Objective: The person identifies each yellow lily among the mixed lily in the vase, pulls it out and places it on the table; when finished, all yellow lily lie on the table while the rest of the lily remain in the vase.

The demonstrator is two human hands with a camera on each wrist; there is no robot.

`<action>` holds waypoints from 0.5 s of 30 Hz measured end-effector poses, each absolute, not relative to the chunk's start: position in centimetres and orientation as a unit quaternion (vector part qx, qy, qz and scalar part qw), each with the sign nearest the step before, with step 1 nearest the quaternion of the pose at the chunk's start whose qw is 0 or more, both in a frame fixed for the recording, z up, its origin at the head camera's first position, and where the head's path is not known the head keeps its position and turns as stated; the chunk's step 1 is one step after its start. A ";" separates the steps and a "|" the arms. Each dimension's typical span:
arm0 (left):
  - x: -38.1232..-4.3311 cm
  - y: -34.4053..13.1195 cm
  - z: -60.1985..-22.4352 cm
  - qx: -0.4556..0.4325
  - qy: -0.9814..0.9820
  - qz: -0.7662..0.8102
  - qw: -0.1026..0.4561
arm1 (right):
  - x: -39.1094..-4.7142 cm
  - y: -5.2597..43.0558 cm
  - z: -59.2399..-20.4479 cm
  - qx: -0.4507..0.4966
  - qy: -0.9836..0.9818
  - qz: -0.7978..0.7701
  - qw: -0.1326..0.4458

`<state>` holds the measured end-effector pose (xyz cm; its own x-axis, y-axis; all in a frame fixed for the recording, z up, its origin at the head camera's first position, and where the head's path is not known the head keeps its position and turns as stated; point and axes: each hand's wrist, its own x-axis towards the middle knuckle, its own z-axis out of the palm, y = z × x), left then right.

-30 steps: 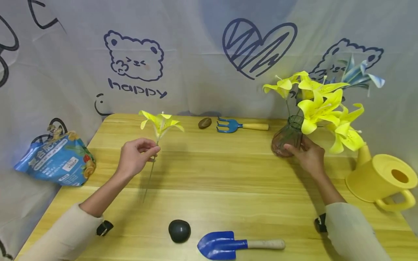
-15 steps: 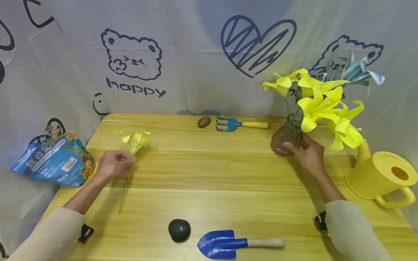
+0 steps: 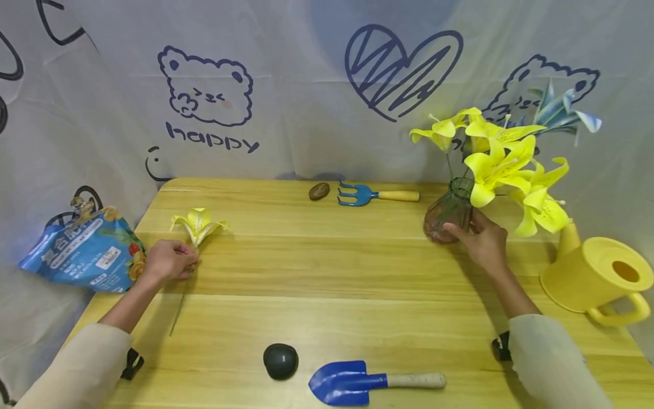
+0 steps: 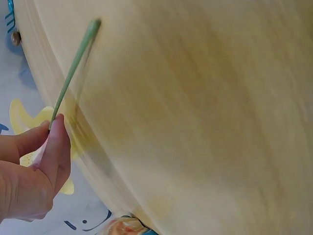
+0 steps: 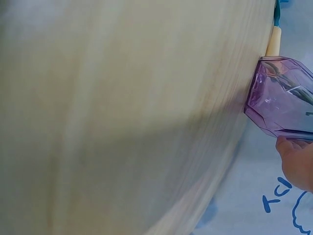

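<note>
Your left hand (image 3: pixel 171 259) pinches the lone yellow flower (image 3: pixel 198 227) by its stem (image 3: pixel 180 307), thumb and fingers closed on it just under the petals. It is well to the left of the glass vase (image 3: pixel 449 213). You probably hold it there so the soft petals don't get squashed and the thin stem doesn't swing about.

Your right hand (image 3: pixel 485 241) grips the vase low on its fat part, with the thumb on the near side. Some of those fingers are behind the glass, so I can't tell how they bend. That low grip looks like a good way to steady the vase, since the yellow flowers (image 3: pixel 498 167) and the blue flower (image 3: pixel 559 113) in it lean out to the right and could pull it over.

Now, which way does your lone flower point? It is slanted. The petals are at the far end, and the long stem runs back toward you and a little left, away from the vase. Its bottom tip is close to the table (image 3: pixel 332 272), but I can't tell if it touches. The watering can (image 3: pixel 587 278) stands to the right of the vase, with its spout on the side nearest the vase.
</note>
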<state>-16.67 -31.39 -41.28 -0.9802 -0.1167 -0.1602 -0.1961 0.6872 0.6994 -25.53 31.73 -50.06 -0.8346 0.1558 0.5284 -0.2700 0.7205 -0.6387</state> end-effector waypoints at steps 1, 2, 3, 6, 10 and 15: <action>-16.7 -31.4 -41.3 -0.085 0.918 0.383 0.047 | -25.5 31.7 -50.1 0.032 -0.883 0.371 0.286; -16.6 -31.5 -41.2 -0.087 0.920 0.381 0.043 | -25.5 31.7 -50.1 0.032 -0.884 0.369 0.285; -16.6 -31.5 -41.3 -0.088 0.920 0.381 0.039 | -25.5 31.7 -50.1 0.032 -0.885 0.367 0.285; -16.6 -31.5 -41.3 -0.090 0.921 0.377 0.033 | -25.5 31.7 -50.1 0.032 -0.886 0.365 0.284; -16.5 -31.5 -41.5 -0.088 0.927 0.363 0.029 | -25.6 31.6 -50.0 0.031 -0.888 0.364 0.279; -16.5 -31.5 -41.6 -0.086 0.928 0.361 0.031 | -25.6 31.6 -50.1 0.030 -0.887 0.366 0.278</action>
<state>-16.51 -31.48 -41.63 -0.9833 -0.1375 -0.1192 -0.1819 0.7253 0.6640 -25.57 31.64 -50.13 -0.8431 0.1510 0.5161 -0.2568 0.7301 -0.6332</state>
